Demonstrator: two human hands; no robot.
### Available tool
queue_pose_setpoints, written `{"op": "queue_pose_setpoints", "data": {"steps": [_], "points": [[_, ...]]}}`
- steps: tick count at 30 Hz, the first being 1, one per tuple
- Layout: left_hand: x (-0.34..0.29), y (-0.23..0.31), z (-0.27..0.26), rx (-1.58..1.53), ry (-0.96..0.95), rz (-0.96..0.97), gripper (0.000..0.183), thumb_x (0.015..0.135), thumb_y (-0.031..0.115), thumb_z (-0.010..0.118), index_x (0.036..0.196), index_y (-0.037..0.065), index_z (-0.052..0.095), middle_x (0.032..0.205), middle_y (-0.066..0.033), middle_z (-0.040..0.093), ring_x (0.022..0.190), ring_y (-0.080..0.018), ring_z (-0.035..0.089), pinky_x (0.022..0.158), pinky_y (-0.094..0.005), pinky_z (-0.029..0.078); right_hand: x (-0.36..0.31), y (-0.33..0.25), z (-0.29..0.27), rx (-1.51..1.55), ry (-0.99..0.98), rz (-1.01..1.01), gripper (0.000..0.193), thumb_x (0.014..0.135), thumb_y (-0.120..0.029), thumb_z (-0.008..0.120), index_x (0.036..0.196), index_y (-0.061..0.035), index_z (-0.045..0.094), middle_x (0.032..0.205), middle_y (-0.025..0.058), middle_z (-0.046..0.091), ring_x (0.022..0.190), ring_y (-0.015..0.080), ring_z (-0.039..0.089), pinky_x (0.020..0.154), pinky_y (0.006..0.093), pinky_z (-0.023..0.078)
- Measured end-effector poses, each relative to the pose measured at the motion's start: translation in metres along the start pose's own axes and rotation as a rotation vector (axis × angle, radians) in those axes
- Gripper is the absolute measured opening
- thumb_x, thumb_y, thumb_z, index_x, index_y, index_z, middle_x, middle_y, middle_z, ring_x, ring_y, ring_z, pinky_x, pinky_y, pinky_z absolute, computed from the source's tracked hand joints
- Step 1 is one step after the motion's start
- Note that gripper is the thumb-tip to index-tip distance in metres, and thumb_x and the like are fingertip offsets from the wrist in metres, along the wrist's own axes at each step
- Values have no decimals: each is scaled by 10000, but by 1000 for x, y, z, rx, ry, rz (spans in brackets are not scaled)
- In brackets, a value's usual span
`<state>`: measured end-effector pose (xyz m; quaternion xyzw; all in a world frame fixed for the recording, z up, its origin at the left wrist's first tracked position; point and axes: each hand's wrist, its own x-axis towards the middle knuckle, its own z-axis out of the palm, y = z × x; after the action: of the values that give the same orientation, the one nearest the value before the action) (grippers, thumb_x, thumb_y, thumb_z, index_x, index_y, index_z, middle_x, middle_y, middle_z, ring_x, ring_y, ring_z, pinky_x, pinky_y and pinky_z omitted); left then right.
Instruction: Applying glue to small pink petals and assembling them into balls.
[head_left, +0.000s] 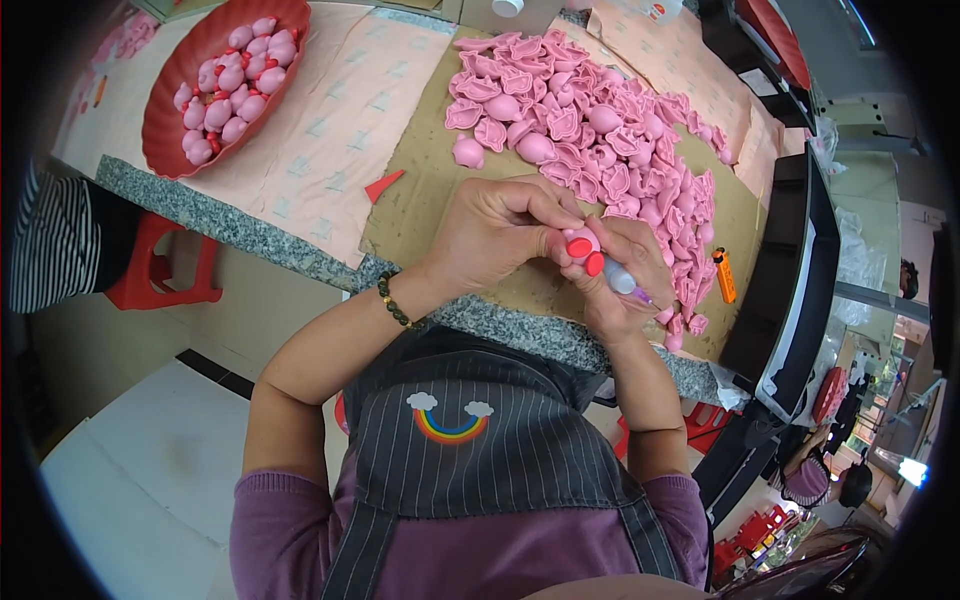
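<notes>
1. Nearest, the left hand (492, 232) pinches a small pink plastic toy with red feet (582, 247) over the cardboard sheet (425, 190).
2. The right hand (625, 285) is closed around a slim glue-like applicator (622, 280), tip just beside the toy.
3. Beyond, a big heap of loose pink shells (600, 130) lies unassembled; much seems left.
4. Farthest left, a red oval tray (165, 130) holds a modest batch of finished toys (230, 85).
</notes>
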<state>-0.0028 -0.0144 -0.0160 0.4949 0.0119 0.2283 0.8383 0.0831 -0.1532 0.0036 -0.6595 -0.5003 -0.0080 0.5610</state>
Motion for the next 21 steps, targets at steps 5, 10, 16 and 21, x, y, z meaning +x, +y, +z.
{"op": "queue_pose_setpoints", "data": {"steps": [5,10,16,21], "points": [[0,-1,-2,-13,-6,-9,156,680,-138,639,772,-12,636,825,-84,613,813,-150,594,728,-258,495,0,0,-1,-6,-7,5,396,666,-181,773,989,6,643,892,123,596,771,185,569,673,275,451],[-1,-4,-4,-48,-34,5,163,718,-99,638,860,-20,651,947,-116,579,812,-140,594,680,-213,528,3,-2,0,-7,-26,31,391,666,-174,770,988,7,644,900,127,593,768,182,565,673,271,447],[-1,-2,-2,-100,-33,-34,223,744,-53,644,963,-16,627,961,-96,578,859,-135,585,758,-241,514,9,-7,1,24,-5,75,381,672,-186,763,973,15,647,890,124,590,773,188,559,682,274,441],[2,5,2,-86,-25,-125,303,765,-15,645,1064,-6,597,979,-73,614,891,-114,584,802,-248,488,21,-12,-1,-19,-2,68,399,673,-285,751,897,25,636,844,116,585,791,204,552,705,287,426]]}}
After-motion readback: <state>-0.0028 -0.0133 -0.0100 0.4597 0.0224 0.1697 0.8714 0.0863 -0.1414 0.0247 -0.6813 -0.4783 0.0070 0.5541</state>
